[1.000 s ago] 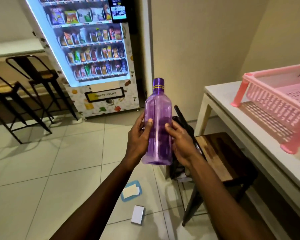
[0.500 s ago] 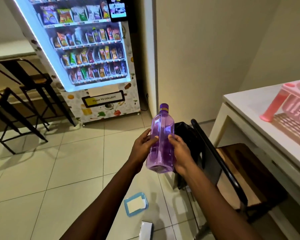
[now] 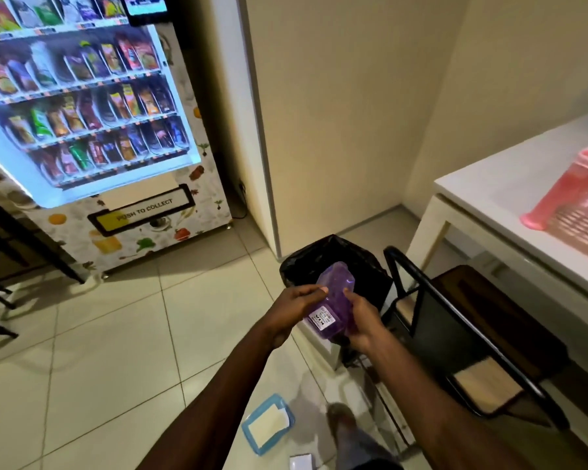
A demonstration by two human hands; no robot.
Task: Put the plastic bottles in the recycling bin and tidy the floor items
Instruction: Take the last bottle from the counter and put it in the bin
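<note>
I hold a purple plastic bottle [image 3: 331, 300] in both hands, tipped forward with its neck pointing down into the bin and its labelled base towards me. My left hand [image 3: 294, 308] grips its left side, my right hand [image 3: 362, 320] its right side. The bin [image 3: 319, 259] has a black liner and stands against the wall corner, directly under the bottle. The bottle's cap is hidden. On the floor near my feet lie a blue-rimmed lid [image 3: 268, 424] and a small white box [image 3: 301, 463].
A black metal chair [image 3: 455, 327] with a wooden seat stands right of the bin, tucked under a white table [image 3: 489, 195] that carries a pink plastic rack [image 3: 577, 201]. A lit vending machine [image 3: 92, 130] fills the upper left. Dark stools stand at the far left. My foot [image 3: 342, 422] is on the tiles.
I have stepped closer to the bin and lowered the bottle. It has gone from upright to tipped neck-down over the bin opening, still held in both hands.
</note>
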